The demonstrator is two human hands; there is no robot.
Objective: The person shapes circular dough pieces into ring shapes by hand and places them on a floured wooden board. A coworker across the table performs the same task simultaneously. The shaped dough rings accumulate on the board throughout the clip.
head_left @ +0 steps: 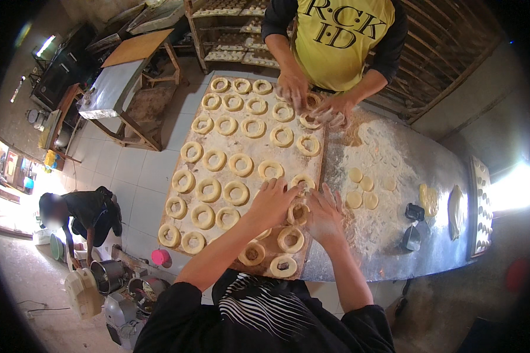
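Floury pale dough rings lie in rows on a wooden board [224,143]. My left hand [275,201] reaches over the board from the lower left, its fingers apart and its thumb at the near edge of a dough ring [302,179]. Opposite it, my right hand [325,210] spreads its fingers by the right side of the same ring, over the board's right edge. Another dough ring [298,214] lies between my two hands, partly covered. Across the table, a co-worker's two hands [312,105] work at dough rings on the board's far right corner.
Flour and several flat dough rounds [362,188] lie on the metal table [388,250], with a dark scoop-like container [415,212] further right. A tray of small dough pieces [482,206] stands at the right end. Another person [88,215] bends beside machines [109,276] at left. Racks stand behind.
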